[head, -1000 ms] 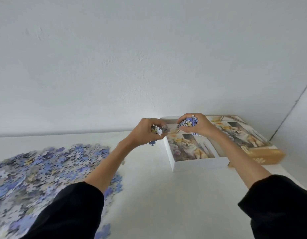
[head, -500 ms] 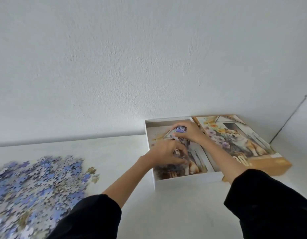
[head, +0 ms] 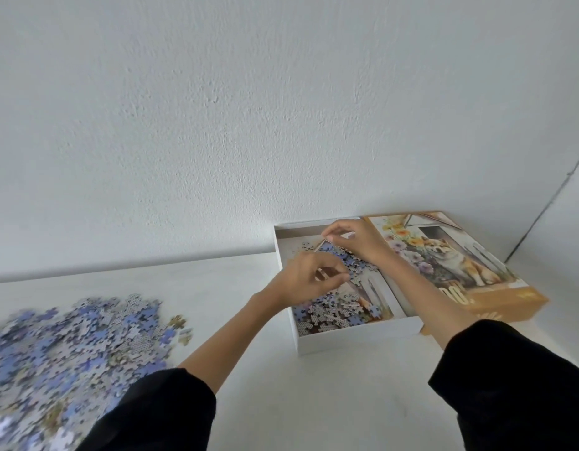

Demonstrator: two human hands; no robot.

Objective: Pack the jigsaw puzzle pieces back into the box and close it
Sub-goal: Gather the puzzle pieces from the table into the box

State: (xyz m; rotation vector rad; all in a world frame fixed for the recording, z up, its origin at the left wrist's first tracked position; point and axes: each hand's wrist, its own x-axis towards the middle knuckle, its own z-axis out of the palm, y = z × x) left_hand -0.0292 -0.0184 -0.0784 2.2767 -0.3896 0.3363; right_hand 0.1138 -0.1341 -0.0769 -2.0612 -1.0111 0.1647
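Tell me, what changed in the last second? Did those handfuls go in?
Both hands, left hand and right hand, came down into the white box and let their handfuls go; loose pieces now lie inside. The pile on the table and the lid beside the box stayed put.

One head-worn wide-angle view. Faces forward and down over the table (head: 314,402) toward the wall (head: 281,125); left hand (head: 309,281) and right hand (head: 356,242) at arm's reach, right of centre.
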